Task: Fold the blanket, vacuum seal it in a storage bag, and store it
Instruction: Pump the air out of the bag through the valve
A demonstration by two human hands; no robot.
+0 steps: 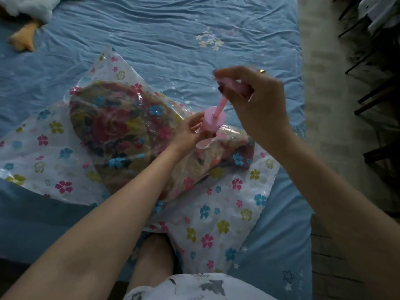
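Observation:
A folded floral blanket lies inside a clear storage bag printed with small flowers, spread on the blue bed sheet. A pink hand pump stands upright on the bag near its right side. My left hand grips the pump's barrel just above its base. My right hand is raised above it and grips the pump's handle, with the pink rod drawn out of the barrel.
A white plush toy with an orange foot lies at the bed's far left corner. The bed's right edge meets a tiled floor. Dark chair legs stand at the far right. My knee is at the near edge.

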